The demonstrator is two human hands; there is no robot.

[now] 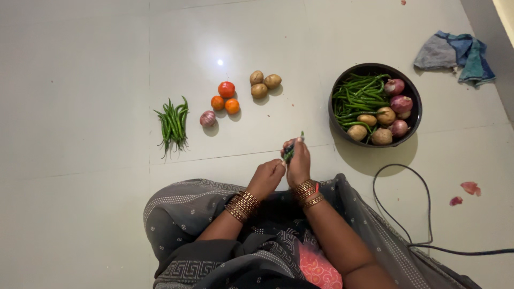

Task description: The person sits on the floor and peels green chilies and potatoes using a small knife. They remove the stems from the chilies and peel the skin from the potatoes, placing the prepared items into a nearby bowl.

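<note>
Chillies (289,152) pinched in right hand (299,166), left hand (267,176) curled shut beside it (holding anything? can't tell). Loose grip could drop them on floor (80,214).

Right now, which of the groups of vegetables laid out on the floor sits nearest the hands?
The three potatoes: they lie almost straight ahead of the right hand, while the tomatoes, the onion and the green chillies lie further left.

The tiled floor (80,214) was glossy and smooth; the dark bowl (413,115) looked like matt metal; the rag (455,53) was crumpled cloth.
</note>
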